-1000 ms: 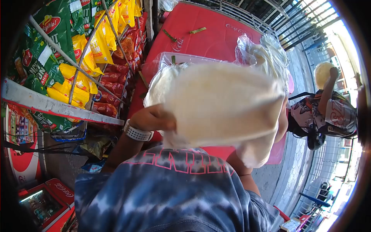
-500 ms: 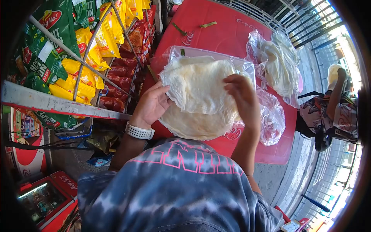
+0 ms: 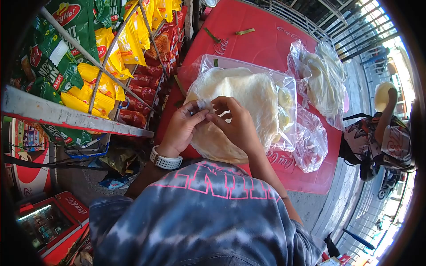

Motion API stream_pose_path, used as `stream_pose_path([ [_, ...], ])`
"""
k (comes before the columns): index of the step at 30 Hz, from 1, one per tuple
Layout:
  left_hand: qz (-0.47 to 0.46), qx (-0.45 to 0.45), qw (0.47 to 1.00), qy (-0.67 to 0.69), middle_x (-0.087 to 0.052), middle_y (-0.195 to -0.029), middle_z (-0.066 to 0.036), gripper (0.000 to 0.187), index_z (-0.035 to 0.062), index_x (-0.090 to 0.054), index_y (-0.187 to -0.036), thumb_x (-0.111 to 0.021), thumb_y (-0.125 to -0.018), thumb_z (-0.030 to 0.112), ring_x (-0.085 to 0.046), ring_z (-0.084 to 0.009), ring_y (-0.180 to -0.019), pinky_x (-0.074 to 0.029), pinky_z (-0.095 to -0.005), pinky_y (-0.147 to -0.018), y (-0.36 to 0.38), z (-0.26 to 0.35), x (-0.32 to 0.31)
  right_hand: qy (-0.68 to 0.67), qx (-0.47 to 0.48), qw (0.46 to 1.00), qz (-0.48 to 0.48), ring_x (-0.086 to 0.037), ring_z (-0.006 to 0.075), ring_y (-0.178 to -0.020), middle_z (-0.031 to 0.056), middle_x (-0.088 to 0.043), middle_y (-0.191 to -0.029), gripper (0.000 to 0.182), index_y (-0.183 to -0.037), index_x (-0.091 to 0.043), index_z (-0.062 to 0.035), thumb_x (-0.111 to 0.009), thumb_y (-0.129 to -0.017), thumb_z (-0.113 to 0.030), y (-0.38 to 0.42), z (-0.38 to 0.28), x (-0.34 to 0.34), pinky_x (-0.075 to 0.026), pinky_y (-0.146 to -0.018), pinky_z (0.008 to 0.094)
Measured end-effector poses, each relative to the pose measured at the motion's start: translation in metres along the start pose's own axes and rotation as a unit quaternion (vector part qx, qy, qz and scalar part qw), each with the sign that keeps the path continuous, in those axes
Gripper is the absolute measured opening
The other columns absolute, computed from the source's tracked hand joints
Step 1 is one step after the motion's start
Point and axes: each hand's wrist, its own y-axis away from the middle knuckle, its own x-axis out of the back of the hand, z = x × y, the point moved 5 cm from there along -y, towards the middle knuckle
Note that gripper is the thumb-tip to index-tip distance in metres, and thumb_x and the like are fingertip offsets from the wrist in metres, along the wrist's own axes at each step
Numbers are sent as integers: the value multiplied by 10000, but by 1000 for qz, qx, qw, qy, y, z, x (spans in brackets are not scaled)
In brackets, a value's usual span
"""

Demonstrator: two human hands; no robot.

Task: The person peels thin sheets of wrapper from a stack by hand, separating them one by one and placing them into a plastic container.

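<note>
fingers of left hand [image 3: 184,126] and right hand [image 3: 237,124] pinch shut on wrapper stack [image 3: 248,95] edge.

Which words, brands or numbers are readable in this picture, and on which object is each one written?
"Coca-Cola": white script on the red table, near the far edge, and again partly hidden at the near edge.
"Coca-Cola": on the red cooler.
Red oval logo on the green snack packets: only partly legible, not sure.
Pink letters on the tie-dye shirt: upside down, unreadable.
Yellow packets: print too small.
</note>
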Motion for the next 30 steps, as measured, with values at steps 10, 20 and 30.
stream_pose_path([
  [10,-8,-1,1000,21,-570,-881,-48,138,7,-547,-925,-548,-808,80,-558,-124,-820,-463,-247,-760,-1,4,-10,-120,-81,989,-7,-544,78,-758,46,-592,-813,189,-933,-547,21,-597,-765,-47,5,9,9,-442,-656,210],
  [20,-37,34,997,65,-570,-870,-34,93,52,-528,-905,-528,-822,93,-566,-115,-809,-476,-244,-751,-4,6,-17,-297,-96,950,-25,-535,82,-746,28,-567,-813,158,-941,-542,21,-552,-788,-17,4,15,15,-443,-683,212],
  [30,-47,57,991,108,-551,-883,-14,112,77,-493,-957,-481,-849,102,-552,-98,-825,-476,-245,-736,-4,6,-16,-226,-64,972,-18,-528,79,-764,30,-561,-820,194,-952,-530,14,-586,-777,-46,6,10,14,-450,-686,216],
])
